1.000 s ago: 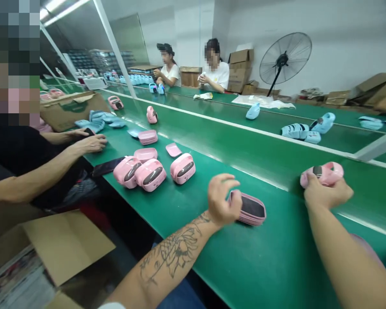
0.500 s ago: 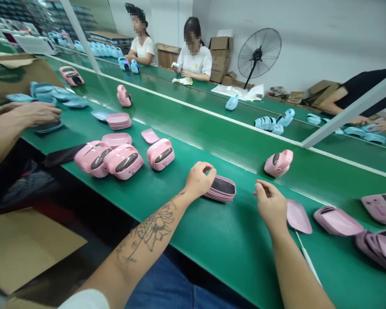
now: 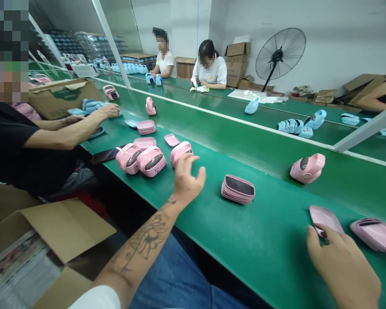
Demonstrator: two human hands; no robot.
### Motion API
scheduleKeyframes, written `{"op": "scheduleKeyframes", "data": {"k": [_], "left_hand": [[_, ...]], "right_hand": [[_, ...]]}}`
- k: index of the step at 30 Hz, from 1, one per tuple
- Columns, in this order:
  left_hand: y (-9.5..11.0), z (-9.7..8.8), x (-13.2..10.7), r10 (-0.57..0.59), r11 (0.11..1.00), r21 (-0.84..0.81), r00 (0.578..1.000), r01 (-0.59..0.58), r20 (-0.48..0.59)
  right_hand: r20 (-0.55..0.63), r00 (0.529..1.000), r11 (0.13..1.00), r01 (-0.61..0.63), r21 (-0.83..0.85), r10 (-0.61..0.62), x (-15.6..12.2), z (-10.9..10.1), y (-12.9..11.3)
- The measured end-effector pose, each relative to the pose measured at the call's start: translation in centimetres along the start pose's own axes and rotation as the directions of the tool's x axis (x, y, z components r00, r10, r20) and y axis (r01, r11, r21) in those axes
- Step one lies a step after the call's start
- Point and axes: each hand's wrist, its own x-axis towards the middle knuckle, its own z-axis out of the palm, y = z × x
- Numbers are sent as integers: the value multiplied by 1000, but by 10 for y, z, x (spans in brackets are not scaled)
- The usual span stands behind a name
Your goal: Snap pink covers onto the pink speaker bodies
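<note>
My left hand (image 3: 187, 178) hovers open over the green belt (image 3: 231, 240), its fingers spread just short of a pink device (image 3: 181, 152). A stack of pink shells with a dark panel (image 3: 238, 189) lies to its right, untouched. My right hand (image 3: 342, 264) is low at the right, fingertips resting on a flat pink cover (image 3: 325, 219); whether it grips the cover is unclear. Another pink shell (image 3: 375, 234) lies just beyond it. An assembled pink device (image 3: 308, 168) sits alone farther up the belt.
Two more pink devices (image 3: 143, 159) and pink covers (image 3: 146, 127) lie to the left, by a seated person's arms (image 3: 80, 124). Open cardboard boxes (image 3: 51, 231) stand at my left. Blue devices (image 3: 300, 125) lie on the far belt, with two seated workers and a fan (image 3: 278, 56) beyond.
My left hand let go of the stack of pink shells and moved left toward the pink device, opening. My right hand dropped back to the flat pink cover at the right.
</note>
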Motion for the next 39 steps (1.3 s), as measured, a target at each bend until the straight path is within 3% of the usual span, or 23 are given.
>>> {"op": "scheduleKeyframes", "data": {"k": [1, 3, 5, 7, 11, 15, 18, 21, 23, 25, 27, 29, 32, 34, 36, 37, 39], "left_hand": [[-7, -22, 0, 4, 998, 66, 996, 2, -85], [-23, -63, 1, 29, 917, 394, 972, 67, -231], [-40, -96, 5, -52, 782, 595, 971, 186, -234], [-56, -117, 10, -132, 719, 650, 966, 247, -221], [-80, -128, 22, -217, 700, 658, 960, 278, -174], [-87, -127, 28, -191, 751, 609, 967, 254, -167], [-72, -132, 17, -127, 797, 572, 979, 195, -158], [-39, -142, -10, -70, 861, 478, 970, 177, -233], [-13, -146, -30, -182, 907, 322, 941, 272, -284], [11, -141, -48, -439, 891, 66, 889, 449, -129], [30, -126, -63, -631, 736, -166, 754, 656, 183], [44, -105, -73, -677, 559, -254, 612, 789, 409], [55, -77, -83, -644, 396, -287, 487, 872, 591], [59, -62, -88, -505, 330, -354, 481, 875, 717], [62, -51, -93, -267, 312, -445, 527, 839, 807], [64, -47, -97, -160, 313, -473, 537, 823, 828], [67, -38, -106, -44, 312, -474, 511, 824, 859]], "right_hand": [[-43, 999, 1000, 25, -15, -26, -3, 0, -2], [-101, 994, 997, 43, -66, -50, -5, 0, -9], [-136, 988, 997, 65, -44, -70, -3, 2, -14], [-165, 982, 996, 83, -26, -86, -1, 5, -16], [-226, 946, 972, 232, -33, -233, 0, 5, -14], [-329, 879, 932, 362, -11, -345, -9, -11, -31], [-379, 854, 884, 440, 160, -357, -27, -30, -66], [-313, 849, 730, 526, 437, -425, -54, -44, -114], [-244, 802, 602, 578, 551, -546, -72, -49, -146], [-192, 728, 508, 618, 600, -659, -86, -48, -174], [-144, 676, 480, 641, 599, -722, -94, -43, -192], [-114, 656, 478, 647, 594, -746, -96, -38, -200], [-95, 696, 494, 592, 637, -711, -95, -35, -192], [-38, 795, 560, 459, 690, -605, -93, -37, -178], [66, 889, 624, 264, 735, -453, -91, -41, -165], [119, 916, 637, 168, 752, -382, -91, -43, -159], [206, 935, 625, 23, 780, -290, -91, -45, -149]]}}
